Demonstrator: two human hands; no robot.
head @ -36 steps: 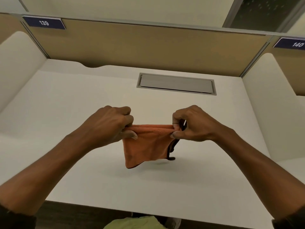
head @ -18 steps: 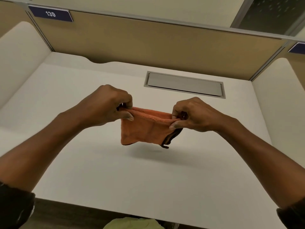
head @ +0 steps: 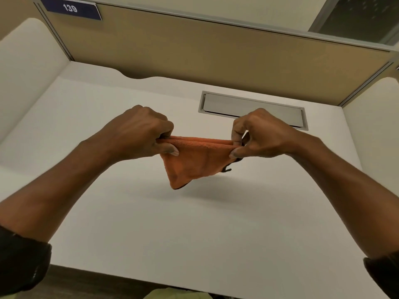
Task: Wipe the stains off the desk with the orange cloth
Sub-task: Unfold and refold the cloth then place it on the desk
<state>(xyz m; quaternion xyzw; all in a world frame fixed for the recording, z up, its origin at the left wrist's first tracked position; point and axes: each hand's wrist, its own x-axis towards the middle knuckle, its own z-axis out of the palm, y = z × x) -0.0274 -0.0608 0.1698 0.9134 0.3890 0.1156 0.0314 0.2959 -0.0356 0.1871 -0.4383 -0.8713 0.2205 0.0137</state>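
Observation:
The orange cloth (head: 195, 160), folded and edged in black, hangs in the air above the middle of the white desk (head: 151, 229). My left hand (head: 140, 132) pinches its upper left corner and my right hand (head: 261, 134) pinches its upper right corner, so the top edge is stretched between them. The lower part droops to a point and casts a shadow on the desk below. I see no stains on the desk surface in this view.
A grey metal cable flap (head: 252, 110) is set into the desk at the back right. A tan partition (head: 216, 52) with a blue "139" sign (head: 70, 7) closes the back. White side panels (head: 26, 67) stand left and right. The desk's front edge runs along the bottom.
Both hands have lifted the cloth a little and drawn apart, stretching its top edge wider. The lower part now hangs to a point at the left. The camera has tilted.

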